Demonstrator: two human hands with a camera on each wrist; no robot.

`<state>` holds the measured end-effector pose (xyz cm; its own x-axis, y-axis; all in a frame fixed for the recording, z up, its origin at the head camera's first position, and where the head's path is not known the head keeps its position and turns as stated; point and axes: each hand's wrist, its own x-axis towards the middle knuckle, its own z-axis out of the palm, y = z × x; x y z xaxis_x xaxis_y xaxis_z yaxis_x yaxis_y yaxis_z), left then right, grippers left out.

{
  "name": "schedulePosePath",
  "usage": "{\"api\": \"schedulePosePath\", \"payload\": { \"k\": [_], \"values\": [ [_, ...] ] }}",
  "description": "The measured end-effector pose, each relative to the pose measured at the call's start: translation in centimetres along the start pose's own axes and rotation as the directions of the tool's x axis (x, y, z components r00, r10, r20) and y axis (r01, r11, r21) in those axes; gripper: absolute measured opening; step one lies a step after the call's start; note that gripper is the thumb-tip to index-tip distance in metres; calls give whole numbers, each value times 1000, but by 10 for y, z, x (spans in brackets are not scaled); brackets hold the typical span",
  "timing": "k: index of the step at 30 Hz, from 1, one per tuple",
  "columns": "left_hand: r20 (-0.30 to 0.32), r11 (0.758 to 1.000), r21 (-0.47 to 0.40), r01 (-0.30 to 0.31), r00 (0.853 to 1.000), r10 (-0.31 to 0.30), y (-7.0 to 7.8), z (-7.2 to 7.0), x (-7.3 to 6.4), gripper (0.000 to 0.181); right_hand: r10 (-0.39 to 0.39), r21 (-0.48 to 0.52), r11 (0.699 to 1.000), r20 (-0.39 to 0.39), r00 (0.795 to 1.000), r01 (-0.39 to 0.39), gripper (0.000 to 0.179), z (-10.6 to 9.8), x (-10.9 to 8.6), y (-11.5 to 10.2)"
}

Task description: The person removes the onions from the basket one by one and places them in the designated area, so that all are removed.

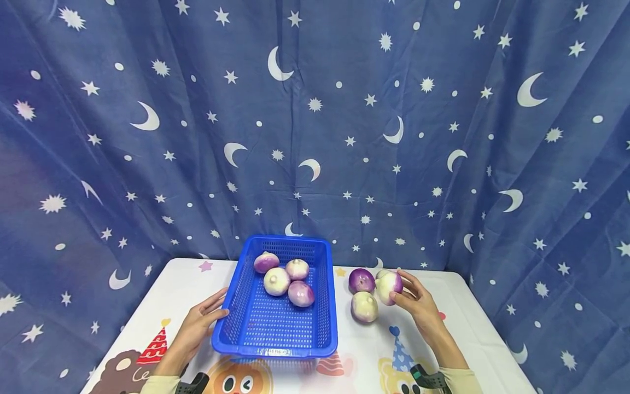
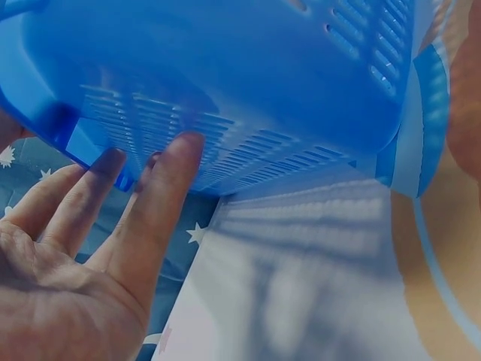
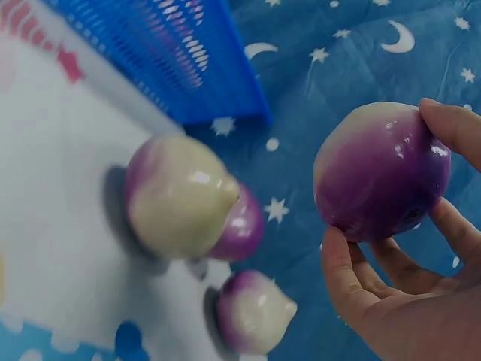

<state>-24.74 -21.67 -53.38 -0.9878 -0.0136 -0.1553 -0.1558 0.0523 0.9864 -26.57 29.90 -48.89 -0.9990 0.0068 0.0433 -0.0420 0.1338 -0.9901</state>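
Observation:
My right hand (image 1: 418,306) pinches a purple-and-white onion (image 3: 383,173) between thumb and fingers, above the right part of the table. Around it lie a pale onion (image 1: 364,306), a deep purple onion (image 1: 361,280) and another onion (image 3: 255,312), mostly hidden behind the held one in the head view. At the left side of a blue basket (image 1: 275,351) is my left hand (image 1: 194,325). Its thumb lies at the rim, while fairly straight fingers (image 2: 150,218) reach along the outer wall in the left wrist view. Several onions sit inside, toward the back, including a white one (image 1: 276,281).
The table has a white cloth (image 1: 192,273) printed with cartoon animals and party hats. Directly behind its far edge hangs a blue curtain (image 1: 315,137) with moons and stars, which also runs along both sides.

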Motion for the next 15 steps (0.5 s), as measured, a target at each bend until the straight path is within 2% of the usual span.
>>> {"api": "schedulePosePath", "payload": {
  "k": [5, 15],
  "values": [
    [7, 1000, -15, -11, 1000, 11, 1, 0, 0, 68, 32, -43, 999, -26, 999, -33, 66, -9, 0, 9],
    [2, 1000, -4, -1, 1000, 1, 0, 1, -1, 68, 82, -134, 987, -26, 996, -84, 69, -19, 5, 25]
  ]
}}
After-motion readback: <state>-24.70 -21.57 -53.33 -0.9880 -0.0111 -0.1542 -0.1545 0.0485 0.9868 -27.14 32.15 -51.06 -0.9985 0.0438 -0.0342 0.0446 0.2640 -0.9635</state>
